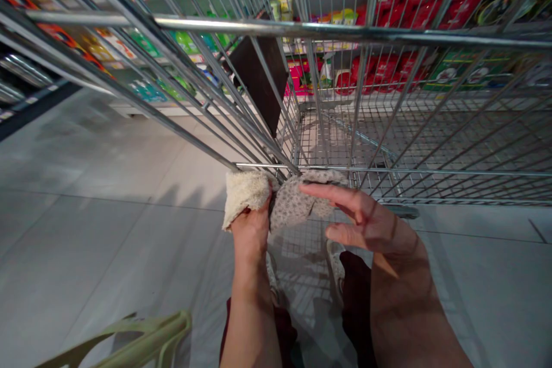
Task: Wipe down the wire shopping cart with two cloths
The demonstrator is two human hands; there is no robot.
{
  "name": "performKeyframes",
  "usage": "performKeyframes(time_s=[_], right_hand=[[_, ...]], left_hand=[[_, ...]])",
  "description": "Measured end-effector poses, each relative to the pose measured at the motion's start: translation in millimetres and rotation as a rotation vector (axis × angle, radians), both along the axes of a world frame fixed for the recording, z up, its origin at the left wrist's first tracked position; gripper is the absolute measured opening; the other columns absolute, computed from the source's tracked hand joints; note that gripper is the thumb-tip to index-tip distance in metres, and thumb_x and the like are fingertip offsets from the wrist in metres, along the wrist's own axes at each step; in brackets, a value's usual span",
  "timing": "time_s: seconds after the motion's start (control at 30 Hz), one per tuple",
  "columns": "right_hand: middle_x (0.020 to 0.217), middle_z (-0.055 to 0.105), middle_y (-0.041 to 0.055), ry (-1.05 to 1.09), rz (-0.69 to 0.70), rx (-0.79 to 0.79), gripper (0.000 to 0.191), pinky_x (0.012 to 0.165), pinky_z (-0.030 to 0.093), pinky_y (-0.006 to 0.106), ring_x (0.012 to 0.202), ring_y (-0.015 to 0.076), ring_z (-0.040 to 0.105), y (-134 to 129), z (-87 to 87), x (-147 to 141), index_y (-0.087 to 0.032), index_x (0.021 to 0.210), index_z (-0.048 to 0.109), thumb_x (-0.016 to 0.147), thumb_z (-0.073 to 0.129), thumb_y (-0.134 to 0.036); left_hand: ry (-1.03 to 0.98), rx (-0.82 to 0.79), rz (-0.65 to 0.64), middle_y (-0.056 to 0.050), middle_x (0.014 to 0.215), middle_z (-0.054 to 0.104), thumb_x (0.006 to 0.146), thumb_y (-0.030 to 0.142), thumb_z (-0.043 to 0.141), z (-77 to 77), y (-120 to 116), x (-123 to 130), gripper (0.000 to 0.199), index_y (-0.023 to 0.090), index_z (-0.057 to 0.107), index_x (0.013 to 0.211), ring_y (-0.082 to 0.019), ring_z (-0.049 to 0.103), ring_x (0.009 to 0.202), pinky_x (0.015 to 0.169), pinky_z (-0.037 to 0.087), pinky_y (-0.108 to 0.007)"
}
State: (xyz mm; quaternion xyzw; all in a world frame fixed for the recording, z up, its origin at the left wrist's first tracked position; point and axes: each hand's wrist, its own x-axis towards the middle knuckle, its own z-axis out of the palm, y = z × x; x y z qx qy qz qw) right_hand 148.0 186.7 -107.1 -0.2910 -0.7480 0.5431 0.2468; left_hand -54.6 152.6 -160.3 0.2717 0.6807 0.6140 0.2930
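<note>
a speckled grey fabric bundle (294,204) is held up just in front of the near rail of a wire shopping trolley (388,171), above the trolley's mesh end; a cream fleecy lining (245,198) is seen along its left side, though whether it's a slipper, a mitt or just a folded bit of cloth can't be told from this angle; the left hand (250,234) is closed around the cream fleecy lining, with the fabric bunched up over the knuckles; the right hand (371,224) is held fairly open, its fingers (332,194) spread and laid across the speckled side, so it looks more like a light touch than a firm grip; the thing is judged to be soft, light and floppy, with no stiffness showing, and it isn't likely to be fragile; the fleece looks a bit grippy rather than slippery, so the thick bunched edge would be the best place for it to be taken hold of, since a flat-fingered hold on the speckled face could let it fold; pale shoes (334,267) and dark red trousers (356,299) are seen below the hands; grey floor tiles (86,241) run off to the left, a pale green plastic handle (142,336) pokes in at the bottom, and a shelf of red packs (414,6) stands beyond the trolley
</note>
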Motion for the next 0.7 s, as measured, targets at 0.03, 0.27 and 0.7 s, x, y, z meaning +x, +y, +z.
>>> performKeyframes(time_s=[0.03, 0.27, 0.7], right_hand=[[0.143, 0.055, 0.0017, 0.008, -0.013, -0.011, 0.058, 0.115, 0.036, 0.041, 0.136, 0.0233, 0.047, 0, -1.2, 0, -0.029, 0.142, 0.051, 0.086, 0.061, -0.040], [0.117, 0.073, 0.0029, -0.543, -0.099, 0.063, 0.042, 0.101, 0.050, 0.038, 0.112, 0.0229, 0.066, 16, -49.9, -10, -0.031, 0.123, 0.069, 0.086, 0.058, -0.047], [0.130, 0.065, 0.0008, -0.011, -0.115, 0.022, 0.046, 0.105, 0.048, 0.040, 0.124, 0.0238, 0.058, 6, -10.6, -6, -0.032, 0.135, 0.059, 0.092, 0.052, -0.048]], left_hand=[[0.001, -0.003, 0.003, -0.009, 0.126, 0.067, 0.069, 0.041, 0.078, 0.1, 0, 0, 0.051, 0.018, 0.070, 0.114, -0.025, 0.059, 0.123, 0.112, 0.040, -0.037], [0.019, 0.006, 0.003, -0.007, 0.120, 0.070, 0.068, 0.038, 0.078, -5.2, 1, -3, 0.051, 0.019, 0.070, 0.114, -0.025, 0.058, 0.124, 0.115, 0.037, -0.038], [0.007, 0.006, 0.000, -0.007, 0.126, 0.067, 0.071, 0.043, 0.077, -3.0, 1, -1, 0.056, 0.019, 0.066, 0.120, -0.024, 0.058, 0.125, 0.114, 0.038, -0.037]])
